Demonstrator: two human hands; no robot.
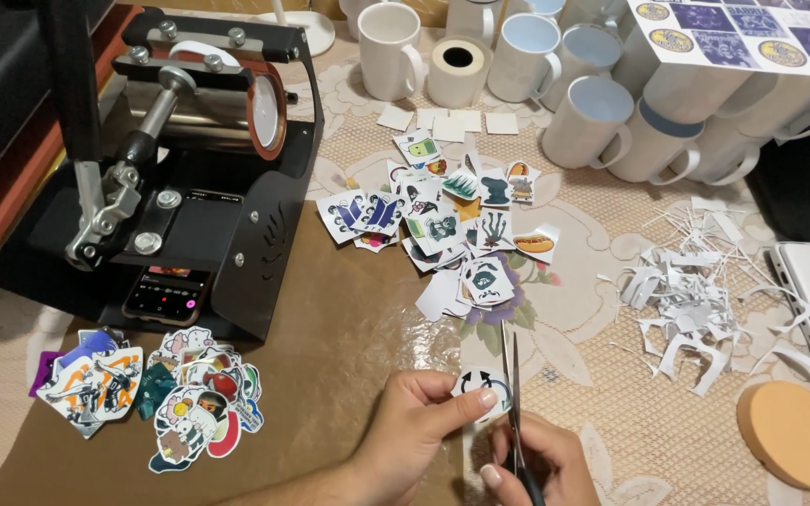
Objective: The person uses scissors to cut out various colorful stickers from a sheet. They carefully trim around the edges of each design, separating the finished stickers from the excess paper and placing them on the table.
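At far left I see a pile of cut stickers point(157, 394) lying on brown paper point(330, 337). Behind it stands a black mug press point(189, 159), with a phone point(166, 295) flat on its base, screen lit.

My left hand point(414, 417) comes in from the bottom edge, palm turned inward, thumb and fingers pinched on a round white sticker point(478, 386) with dark curved arrows on it. The thumb lies across the sticker's lower edge. That sticker sits low in the middle of the view, held just above the table, right against the blades.

My right hand point(536, 464) is just beside the left, lower, closed around the handles of the scissors point(515, 412). The blades point up and away from me, nearly shut, and run along the sticker's right edge. The two hands are close together, almost touching.

Above them a second heap of printed cutouts point(447, 220) spreads over the lace tablecloth point(611, 309), with a few blank paper squares point(447, 122) past it.

Further back is a group of white mugs point(555, 84); those I can see into look empty, some with pale blue insides. A tape roll point(458, 70) stands among them. A sheet of uncut prints point(742, 33) rests over the mugs at right.

To the right lie white paper trimmings point(696, 300), then an orange disc point(794, 436) near the corner.
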